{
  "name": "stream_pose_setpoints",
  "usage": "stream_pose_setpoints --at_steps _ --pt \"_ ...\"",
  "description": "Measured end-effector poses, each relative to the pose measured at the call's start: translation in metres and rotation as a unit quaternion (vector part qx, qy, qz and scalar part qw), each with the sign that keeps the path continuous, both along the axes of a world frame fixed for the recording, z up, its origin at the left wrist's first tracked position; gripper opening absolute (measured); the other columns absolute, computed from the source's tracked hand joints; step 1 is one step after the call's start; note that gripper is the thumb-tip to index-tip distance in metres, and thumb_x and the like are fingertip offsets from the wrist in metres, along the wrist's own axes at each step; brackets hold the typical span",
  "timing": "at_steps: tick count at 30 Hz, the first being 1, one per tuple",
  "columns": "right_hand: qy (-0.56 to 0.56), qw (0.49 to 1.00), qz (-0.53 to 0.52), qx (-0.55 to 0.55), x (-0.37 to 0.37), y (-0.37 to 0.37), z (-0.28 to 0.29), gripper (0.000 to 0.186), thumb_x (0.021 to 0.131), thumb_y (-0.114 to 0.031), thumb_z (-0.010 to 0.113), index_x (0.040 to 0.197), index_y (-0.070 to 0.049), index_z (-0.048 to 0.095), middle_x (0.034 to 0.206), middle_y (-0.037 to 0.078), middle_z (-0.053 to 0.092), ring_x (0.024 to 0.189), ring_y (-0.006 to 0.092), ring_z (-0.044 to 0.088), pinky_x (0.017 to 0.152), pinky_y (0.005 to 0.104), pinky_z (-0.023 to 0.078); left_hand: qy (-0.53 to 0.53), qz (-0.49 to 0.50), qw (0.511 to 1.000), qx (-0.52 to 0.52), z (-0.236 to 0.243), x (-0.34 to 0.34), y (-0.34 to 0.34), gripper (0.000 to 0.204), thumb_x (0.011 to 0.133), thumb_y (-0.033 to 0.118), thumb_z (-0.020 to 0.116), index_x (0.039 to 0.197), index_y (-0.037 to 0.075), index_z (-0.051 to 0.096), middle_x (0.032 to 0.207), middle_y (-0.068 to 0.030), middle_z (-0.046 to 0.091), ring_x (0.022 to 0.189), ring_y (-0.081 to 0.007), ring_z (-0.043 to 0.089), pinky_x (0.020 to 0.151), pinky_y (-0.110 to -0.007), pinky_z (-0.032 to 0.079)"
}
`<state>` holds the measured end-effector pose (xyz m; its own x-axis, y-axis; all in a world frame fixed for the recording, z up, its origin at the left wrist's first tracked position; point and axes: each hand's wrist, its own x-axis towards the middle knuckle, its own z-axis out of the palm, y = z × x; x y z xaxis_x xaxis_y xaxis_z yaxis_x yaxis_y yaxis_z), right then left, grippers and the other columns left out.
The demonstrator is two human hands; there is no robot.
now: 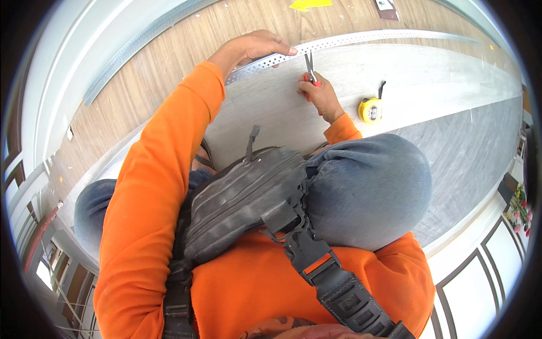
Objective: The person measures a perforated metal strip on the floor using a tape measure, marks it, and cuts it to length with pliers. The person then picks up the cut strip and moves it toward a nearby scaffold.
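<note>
A long, pale perforated metal strip (361, 38) runs across the far side of the boards from the middle to the right. My left hand (254, 46) grips it near its left part, fingers over the top and a fingertip showing beneath. Just right of there, my right hand (325, 97) is wrapped round the red handles of metal snips (310, 69). Their dark blades point away from me, slightly parted, close to the strip's near edge; whether they touch it I cannot tell.
A yellow tape measure (370, 111) lies on the pale grey board right of my right hand. Another perforated metal strip (132, 59) lies along the white moulding at far left. A yellow arrow marker (309, 4) is on the wood-look floor. My black chest bag (243, 198) hangs between my knees.
</note>
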<state>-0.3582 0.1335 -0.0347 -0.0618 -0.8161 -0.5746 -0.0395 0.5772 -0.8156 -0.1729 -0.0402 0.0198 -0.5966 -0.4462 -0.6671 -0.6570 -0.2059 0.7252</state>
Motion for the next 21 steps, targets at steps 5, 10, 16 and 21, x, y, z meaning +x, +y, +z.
stream_pose_setpoints --at_steps 5,10,16,21 --pt "0.044 0.997 0.022 -0.065 -0.001 -0.007 0.0 0.017 0.088 -0.019 0.065 0.097 -0.004 0.067 0.085 0.004 0.064 0.079 0.0146 0.058 0.076 0.0291 0.049 0.05 0.027 0.998 0.02 -0.003 0.006 0.0 0.058 0.079 0.056 0.083 0.105 0.005 0.073 0.09 -0.0071 0.069 0.082 -0.0162 0.066 0.08 -0.031 0.052" --pt "0.076 0.993 0.018 -0.087 -0.004 -0.01 0.002 0.018 0.088 -0.02 0.066 0.098 -0.005 0.067 0.085 0.005 0.065 0.08 0.0145 0.059 0.077 0.0294 0.049 0.059 0.001 0.998 0.004 0.022 0.001 0.0 0.059 0.077 0.054 0.086 0.106 0.005 0.073 0.09 -0.0067 0.07 0.084 -0.0165 0.067 0.081 -0.032 0.052" --pt "0.074 0.996 0.019 -0.039 -0.006 -0.014 0.006 0.025 0.092 -0.028 0.068 0.097 -0.003 0.068 0.074 0.007 0.065 0.071 0.0167 0.059 0.07 0.0322 0.05 0.055 -0.002 0.998 0.011 0.021 0.001 -0.003 0.055 0.077 0.053 0.086 0.103 0.006 0.074 0.088 -0.0056 0.071 0.084 -0.0166 0.067 0.084 -0.032 0.051" --pt "0.143 0.988 0.019 -0.051 -0.007 -0.011 -0.001 0.032 0.093 -0.034 0.069 0.093 -0.002 0.067 0.072 0.011 0.063 0.069 0.0183 0.058 0.067 0.0342 0.049 0.059 0.002 0.998 0.013 0.012 0.0 -0.004 0.053 0.077 0.053 0.087 0.102 0.008 0.074 0.087 -0.0052 0.071 0.083 -0.0161 0.067 0.082 -0.031 0.051"
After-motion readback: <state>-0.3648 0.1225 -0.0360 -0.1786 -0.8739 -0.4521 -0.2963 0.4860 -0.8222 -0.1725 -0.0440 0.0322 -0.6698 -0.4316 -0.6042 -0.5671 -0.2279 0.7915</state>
